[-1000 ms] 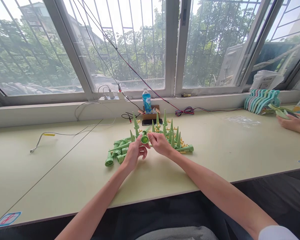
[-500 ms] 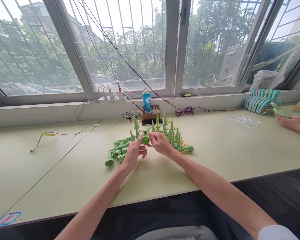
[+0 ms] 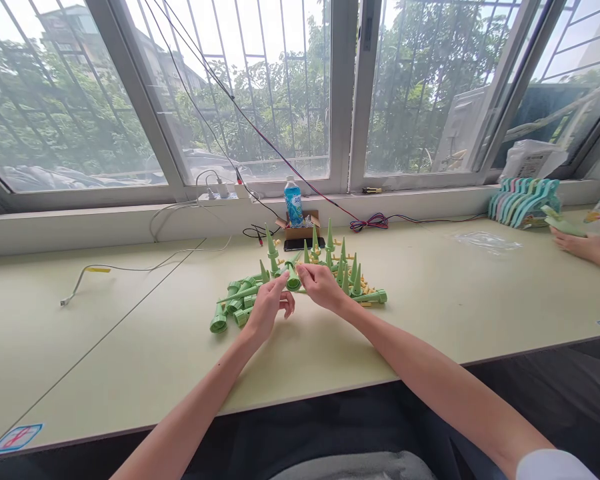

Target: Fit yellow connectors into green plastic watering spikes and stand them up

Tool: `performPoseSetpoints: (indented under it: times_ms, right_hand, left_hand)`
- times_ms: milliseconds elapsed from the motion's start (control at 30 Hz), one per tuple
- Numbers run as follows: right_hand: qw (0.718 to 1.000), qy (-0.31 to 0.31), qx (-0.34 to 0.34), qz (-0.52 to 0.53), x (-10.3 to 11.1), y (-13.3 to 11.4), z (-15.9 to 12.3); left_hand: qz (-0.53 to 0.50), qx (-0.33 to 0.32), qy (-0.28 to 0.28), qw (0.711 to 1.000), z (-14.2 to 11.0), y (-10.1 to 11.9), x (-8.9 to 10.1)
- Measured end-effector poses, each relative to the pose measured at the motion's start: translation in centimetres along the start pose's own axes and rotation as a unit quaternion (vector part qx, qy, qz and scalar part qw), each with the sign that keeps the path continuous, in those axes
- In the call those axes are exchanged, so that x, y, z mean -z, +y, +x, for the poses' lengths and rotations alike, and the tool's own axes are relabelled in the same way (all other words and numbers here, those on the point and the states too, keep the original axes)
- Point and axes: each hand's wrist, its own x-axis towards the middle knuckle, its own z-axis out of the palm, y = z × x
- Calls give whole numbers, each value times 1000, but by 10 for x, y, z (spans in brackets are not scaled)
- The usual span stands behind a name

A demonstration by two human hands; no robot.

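Observation:
My right hand (image 3: 323,287) pinches a green cone-shaped plastic spike (image 3: 293,279) at its wide end, just above the pale green table (image 3: 130,347). My left hand (image 3: 267,310) is right beside it, index finger stretched toward the spike, the other fingers loosely curled with nothing in them. To the left lies a heap of green spikes on their sides (image 3: 233,305). Behind my hands several spikes stand upright (image 3: 343,267), with small yellow parts (image 3: 365,288) among them.
A water bottle (image 3: 293,203), a small cardboard box (image 3: 303,230) and a black phone sit by the window sill. Cables (image 3: 375,220) run along the sill and a cord (image 3: 110,269) lies at left. At far right another person's hand (image 3: 583,243) holds green pieces near stacked hangers (image 3: 523,200).
The spike's open end faced me before; it has tilted down toward the table. My left fingers have let go of it and now only point at it.

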Motion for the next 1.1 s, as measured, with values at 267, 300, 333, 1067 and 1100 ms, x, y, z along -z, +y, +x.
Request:
performPoseSetpoints:
  times_ms: [267,300,333,1067,1100]
  right_hand:
    - [1000,0,-3,2,0,1,-1]
    - [1000,0,-4,0,0,1,-1]
    - [1000,-1,-5,-1,0,1,-1]
    - [1000,2,-23,-7,1,0,-1]
    - [1000,1,-23,-6,1,0,-1]
  left_hand:
    - [30,-17,-4,999,-3,4,-2]
    - [33,-18,-4,999,-3,4,-2]
    - [35,-20,-5,999,-3,4,-2]
    - [79,-67,10,995,-1,3,-1]
    - [83,-72,9,994,-2,3,-1]
